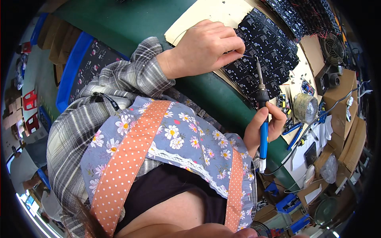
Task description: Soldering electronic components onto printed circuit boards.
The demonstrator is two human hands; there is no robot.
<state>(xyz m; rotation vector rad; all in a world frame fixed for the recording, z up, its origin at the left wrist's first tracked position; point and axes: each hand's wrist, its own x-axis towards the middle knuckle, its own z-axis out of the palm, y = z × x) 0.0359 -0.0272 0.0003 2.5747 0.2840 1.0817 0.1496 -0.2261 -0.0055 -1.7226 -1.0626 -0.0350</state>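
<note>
Floral apron (pixel 178 137) nearest, I see left hand (pixel 207 48) pinching wire (pixel 183 33), right hand (pixel 253 131) gripping soldering iron (pixel 262 96), likely for precision over circuit boards (pixel 276 51).

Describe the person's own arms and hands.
The left hand and right hand are bare, without visible gloves or rings. A loose grey, black and white plaid fabric sleeve covers the left arm, ending before the wrist. The blue-grey daisy-print fabric apron mostly hides the other arm.

Bright, fairly even light fills the centre; the fisheye edges bend into black corners.
</note>
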